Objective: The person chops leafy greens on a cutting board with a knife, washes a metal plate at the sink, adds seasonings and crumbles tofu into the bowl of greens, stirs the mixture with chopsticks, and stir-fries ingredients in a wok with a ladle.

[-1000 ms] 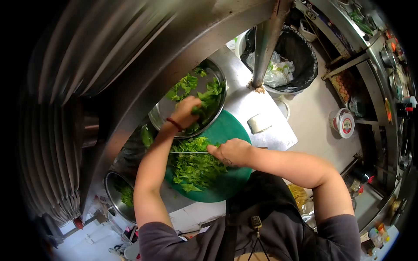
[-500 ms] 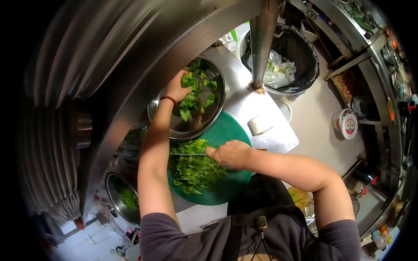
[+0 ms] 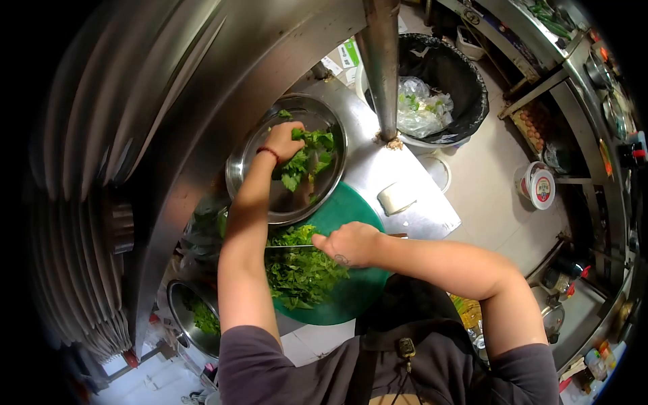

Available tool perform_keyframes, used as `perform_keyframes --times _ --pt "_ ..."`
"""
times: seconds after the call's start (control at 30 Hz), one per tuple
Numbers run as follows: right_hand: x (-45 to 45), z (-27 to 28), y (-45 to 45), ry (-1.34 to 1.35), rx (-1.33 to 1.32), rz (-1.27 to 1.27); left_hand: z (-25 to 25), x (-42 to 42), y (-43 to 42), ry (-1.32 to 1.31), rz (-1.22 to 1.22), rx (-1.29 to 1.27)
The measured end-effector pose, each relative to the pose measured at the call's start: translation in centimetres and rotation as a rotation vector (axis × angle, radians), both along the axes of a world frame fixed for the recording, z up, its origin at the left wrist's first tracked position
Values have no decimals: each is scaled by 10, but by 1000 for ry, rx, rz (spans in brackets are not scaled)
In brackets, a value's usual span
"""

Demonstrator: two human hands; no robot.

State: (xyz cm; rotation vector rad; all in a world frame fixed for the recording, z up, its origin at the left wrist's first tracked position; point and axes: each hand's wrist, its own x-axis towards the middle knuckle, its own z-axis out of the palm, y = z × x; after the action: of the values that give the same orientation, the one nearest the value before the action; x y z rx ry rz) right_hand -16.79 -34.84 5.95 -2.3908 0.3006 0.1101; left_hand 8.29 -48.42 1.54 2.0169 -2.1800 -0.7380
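Note:
My left hand, a red bead bracelet on its wrist, reaches into a round steel bowl. Its fingers close around a bunch of leafy greens. A small loose leaf lies on the bowl's far side. My right hand grips a knife, whose thin blade points left and is seen edge-on. Beneath the blade, a pile of cut greens covers part of a round green cutting board. The bowl's near rim overlaps the board's far edge.
A white block-like item sits on the steel table. A metal post rises beside a black-lined bin. Stacked plates line the left shelf. Another bowl with greens stands lower left. A lidded tub is on the floor.
My left hand has gathered the greens closer together, and fewer leaves lie spread in the bowl. The right hand keeps the knife over the cut pile. The whole view has shifted slightly.

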Motion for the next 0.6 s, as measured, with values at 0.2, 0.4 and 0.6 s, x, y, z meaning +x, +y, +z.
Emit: perform_keyframes --times 0.2,0.4,0.6 --pt "3 4 -2 41 30 29 17 -53 43 118 -168 -345" --pt "3 4 -3 36 15 20 -9 -55 42 30 -48 -143" --pt "5 5 -10 62 17 26 33 -11 76 462 187 -266"
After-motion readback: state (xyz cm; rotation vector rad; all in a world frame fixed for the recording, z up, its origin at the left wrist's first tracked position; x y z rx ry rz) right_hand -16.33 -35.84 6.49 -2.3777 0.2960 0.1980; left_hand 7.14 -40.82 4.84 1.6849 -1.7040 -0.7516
